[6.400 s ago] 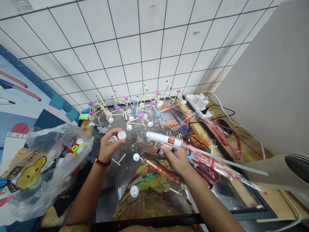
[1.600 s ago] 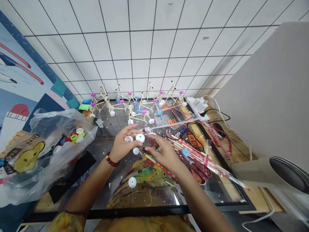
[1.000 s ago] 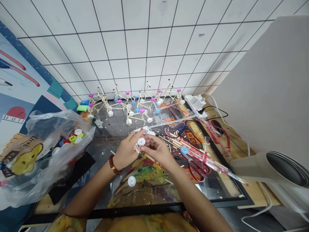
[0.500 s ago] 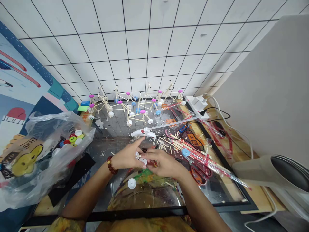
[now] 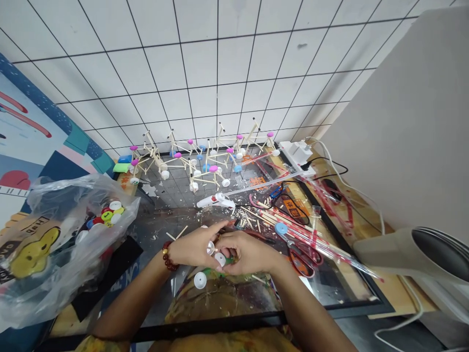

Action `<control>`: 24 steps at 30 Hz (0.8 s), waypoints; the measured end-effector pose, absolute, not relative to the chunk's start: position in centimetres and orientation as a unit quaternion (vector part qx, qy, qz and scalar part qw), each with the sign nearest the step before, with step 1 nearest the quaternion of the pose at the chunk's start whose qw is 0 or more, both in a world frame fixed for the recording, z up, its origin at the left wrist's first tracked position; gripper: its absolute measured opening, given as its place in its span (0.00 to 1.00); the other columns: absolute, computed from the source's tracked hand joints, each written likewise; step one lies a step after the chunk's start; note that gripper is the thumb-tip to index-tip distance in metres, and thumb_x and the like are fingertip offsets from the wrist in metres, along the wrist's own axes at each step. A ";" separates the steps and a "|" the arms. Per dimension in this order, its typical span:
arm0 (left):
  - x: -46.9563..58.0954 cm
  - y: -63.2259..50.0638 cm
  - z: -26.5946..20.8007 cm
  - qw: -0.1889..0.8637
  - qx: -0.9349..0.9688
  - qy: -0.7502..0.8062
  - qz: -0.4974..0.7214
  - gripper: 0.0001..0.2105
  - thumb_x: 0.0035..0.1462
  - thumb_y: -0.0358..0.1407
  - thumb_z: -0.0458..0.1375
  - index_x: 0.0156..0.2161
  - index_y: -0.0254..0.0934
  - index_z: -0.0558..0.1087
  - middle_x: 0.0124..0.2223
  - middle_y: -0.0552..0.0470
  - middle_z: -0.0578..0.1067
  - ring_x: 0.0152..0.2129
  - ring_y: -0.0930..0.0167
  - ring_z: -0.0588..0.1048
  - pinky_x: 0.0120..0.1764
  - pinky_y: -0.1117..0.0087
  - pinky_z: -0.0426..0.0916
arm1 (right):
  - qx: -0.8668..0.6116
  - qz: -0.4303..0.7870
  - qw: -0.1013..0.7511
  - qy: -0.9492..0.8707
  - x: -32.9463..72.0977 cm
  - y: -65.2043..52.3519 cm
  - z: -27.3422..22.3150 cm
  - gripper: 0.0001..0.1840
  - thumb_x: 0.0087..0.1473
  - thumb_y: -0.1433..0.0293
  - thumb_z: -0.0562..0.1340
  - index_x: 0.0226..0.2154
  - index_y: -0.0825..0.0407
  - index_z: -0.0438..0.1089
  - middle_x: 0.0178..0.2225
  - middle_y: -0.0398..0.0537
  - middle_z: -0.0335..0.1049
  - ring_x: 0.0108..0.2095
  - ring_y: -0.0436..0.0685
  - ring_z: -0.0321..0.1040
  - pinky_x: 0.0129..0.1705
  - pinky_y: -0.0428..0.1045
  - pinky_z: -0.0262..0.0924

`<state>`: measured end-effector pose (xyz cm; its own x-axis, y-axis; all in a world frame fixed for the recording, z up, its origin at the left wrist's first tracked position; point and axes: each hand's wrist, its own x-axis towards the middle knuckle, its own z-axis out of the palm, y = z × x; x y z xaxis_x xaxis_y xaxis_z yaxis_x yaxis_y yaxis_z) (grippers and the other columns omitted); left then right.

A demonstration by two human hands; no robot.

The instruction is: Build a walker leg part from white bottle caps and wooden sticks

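Note:
My left hand (image 5: pixel 196 248), with a beaded bracelet at its wrist, is closed around small white plastic wheels. One white wheel (image 5: pixel 210 248) shows at its palm, with a short pale stub beside it. A second white wheel (image 5: pixel 220 258) sits between the fingertips of both hands. My right hand (image 5: pixel 245 252) has its fingers curled and pinched at these wheels from the right. Part of what the fingers grip is hidden. A loose white wheel (image 5: pixel 200 280) lies flat on the glass tabletop just below my hands. Beyond them rests a white glue gun (image 5: pixel 217 201).
Several wooden-stick frames (image 5: pixel 194 168) with coloured wheels stand along the wall. A plastic bag (image 5: pixel 73 244) of coloured wheels is at left. Scissors (image 5: pixel 302 256), stick bundles (image 5: pixel 293 225), a blue wheel (image 5: pixel 281 229) and a power strip (image 5: pixel 298 156) with cables lie at right.
My hands have shifted slightly lower in view, and my left hand has turned a little around the wheels. The view itself has moved slightly. The loose wheel stays on the table.

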<state>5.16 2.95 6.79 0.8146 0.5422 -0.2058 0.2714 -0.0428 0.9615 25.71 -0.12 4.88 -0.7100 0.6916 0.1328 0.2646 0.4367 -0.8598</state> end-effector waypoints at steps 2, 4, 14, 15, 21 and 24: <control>4.9 3.1 6.7 0.641 0.690 0.298 0.152 0.48 0.43 0.33 0.71 0.68 0.42 0.53 0.52 0.43 0.76 0.44 0.63 0.77 0.46 0.63 0.71 | -0.318 0.430 0.268 -0.801 26.2 -0.1 5.0 0.10 0.44 0.73 0.67 0.34 0.50 0.72 0.27 0.38 0.65 0.27 0.49 0.60 0.30 0.44 0.55; 4.7 3.4 6.6 0.652 0.662 0.308 0.204 0.41 0.47 0.35 0.69 0.65 0.42 0.59 0.56 0.40 0.71 0.46 0.63 0.75 0.46 0.63 0.71 | -0.344 0.426 0.297 -0.782 26.7 0.0 5.3 0.12 0.45 0.73 0.67 0.36 0.50 0.73 0.28 0.39 0.66 0.28 0.50 0.61 0.31 0.44 0.56; 5.2 3.9 6.6 0.726 0.569 0.297 0.248 0.16 0.58 0.41 0.62 0.49 0.38 0.69 0.41 0.51 0.70 0.35 0.72 0.66 0.38 0.71 0.61 | -0.333 0.437 0.447 -0.706 27.2 0.4 5.0 0.15 0.45 0.71 0.71 0.38 0.50 0.73 0.34 0.44 0.66 0.33 0.52 0.63 0.36 0.47 0.59; 5.3 3.8 6.7 0.731 0.557 0.307 0.249 0.17 0.57 0.41 0.62 0.49 0.38 0.68 0.41 0.51 0.70 0.34 0.72 0.67 0.37 0.71 0.61 | -0.339 0.437 0.456 -0.697 27.2 0.5 4.8 0.15 0.45 0.70 0.71 0.38 0.49 0.73 0.36 0.45 0.66 0.35 0.53 0.64 0.38 0.48 0.60; 5.4 3.9 7.5 0.721 0.512 0.361 0.294 0.16 0.52 0.38 0.67 0.43 0.36 0.70 0.40 0.50 0.74 0.36 0.72 0.71 0.41 0.70 0.64 | -0.400 0.500 0.524 -0.561 26.9 1.1 3.2 0.15 0.50 0.68 0.70 0.42 0.46 0.72 0.34 0.43 0.69 0.34 0.52 0.65 0.39 0.47 0.61; 5.2 4.1 7.7 0.693 0.536 0.368 0.313 0.14 0.53 0.39 0.66 0.44 0.36 0.73 0.41 0.50 0.75 0.35 0.73 0.72 0.41 0.71 0.65 | -0.383 0.558 0.547 -0.492 26.7 1.4 2.8 0.17 0.50 0.66 0.71 0.43 0.46 0.73 0.36 0.43 0.73 0.36 0.53 0.68 0.41 0.48 0.62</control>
<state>5.19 4.05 7.70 0.5340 0.8273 -0.1741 -0.0395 0.2302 0.9724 26.69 1.39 2.77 -0.1078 0.9879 0.1119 -0.2344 0.0841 -0.9685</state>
